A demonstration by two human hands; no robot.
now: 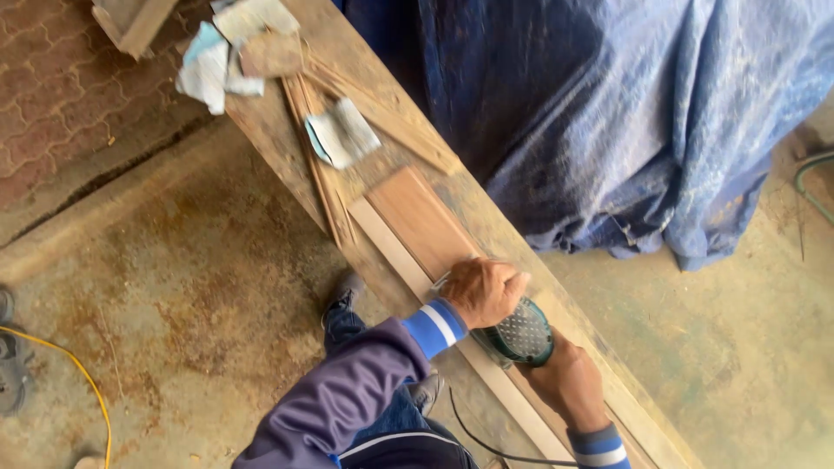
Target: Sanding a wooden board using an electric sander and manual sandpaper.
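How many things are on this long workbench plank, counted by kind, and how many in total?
Green power sander, gripped by the left hand with the right hand beside it: 1
Reddish-brown wood board: 1
Pale wood strip: 1
Sandpaper sheets, one by itself and a pile at the far end: at least 4
Total: at least 7

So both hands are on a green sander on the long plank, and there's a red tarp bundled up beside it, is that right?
Not quite: the tarp is blue, not red, as the head view shows. The rest holds: the left hand and right hand are on the green sander, which sits on the long plank.
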